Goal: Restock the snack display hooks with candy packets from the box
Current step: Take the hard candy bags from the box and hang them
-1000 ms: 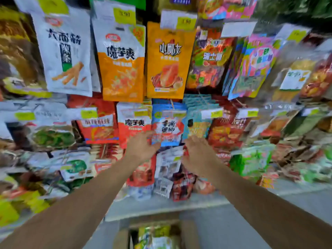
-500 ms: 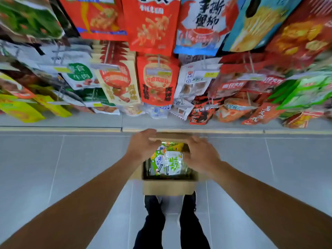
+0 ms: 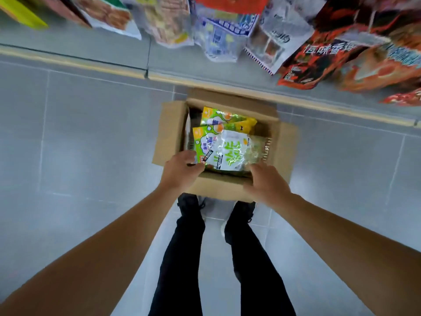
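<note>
While hanging snack bags [image 3: 296, 37] overhang, legs [image 3: 182, 258] flank the box [image 3: 168, 133].

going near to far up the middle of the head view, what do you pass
trouser legs → shoes → near wall of the cardboard box → white and green packet → yellow and green packet → far flap of the box → yellow floor strip → hanging snack packets

A shop aisle: hanging snack packets [image 3: 303, 58] above a grey tiled floor [image 3: 91, 133], open stock box [image 3: 168, 133].
</note>
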Action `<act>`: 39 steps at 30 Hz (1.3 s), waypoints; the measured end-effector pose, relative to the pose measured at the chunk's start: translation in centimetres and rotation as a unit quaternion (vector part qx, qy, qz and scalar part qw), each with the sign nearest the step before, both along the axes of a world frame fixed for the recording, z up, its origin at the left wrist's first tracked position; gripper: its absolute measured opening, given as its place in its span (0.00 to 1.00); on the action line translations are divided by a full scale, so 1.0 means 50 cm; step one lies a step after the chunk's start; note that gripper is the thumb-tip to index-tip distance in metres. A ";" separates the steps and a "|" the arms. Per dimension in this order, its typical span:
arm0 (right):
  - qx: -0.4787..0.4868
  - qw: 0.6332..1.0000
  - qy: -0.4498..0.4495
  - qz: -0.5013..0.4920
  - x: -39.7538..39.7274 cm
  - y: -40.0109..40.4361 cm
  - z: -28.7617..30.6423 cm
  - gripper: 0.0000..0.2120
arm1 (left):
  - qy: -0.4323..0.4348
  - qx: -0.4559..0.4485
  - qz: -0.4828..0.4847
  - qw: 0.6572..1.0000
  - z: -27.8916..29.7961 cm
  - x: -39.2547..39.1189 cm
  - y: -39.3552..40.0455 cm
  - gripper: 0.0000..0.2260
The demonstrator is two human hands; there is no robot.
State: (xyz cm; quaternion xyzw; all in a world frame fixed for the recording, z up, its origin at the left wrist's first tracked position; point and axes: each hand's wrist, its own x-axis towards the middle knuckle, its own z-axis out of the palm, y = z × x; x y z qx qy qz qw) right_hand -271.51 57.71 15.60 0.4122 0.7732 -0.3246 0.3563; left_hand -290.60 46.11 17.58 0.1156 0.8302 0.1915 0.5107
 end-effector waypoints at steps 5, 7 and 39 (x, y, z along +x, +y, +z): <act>-0.009 1.000 -0.009 -0.013 0.026 0.028 -0.194 0.23 | -0.021 -0.030 0.040 0.999 -0.200 0.029 0.009 0.20; -0.007 1.000 -0.008 -0.026 0.026 0.048 -0.275 0.24 | -0.020 -0.031 0.036 0.999 -0.286 0.040 0.017 0.20; -0.041 0.869 0.198 -0.453 -0.035 0.142 -0.174 0.04 | -0.134 0.051 0.191 0.971 -0.257 0.007 0.083 0.33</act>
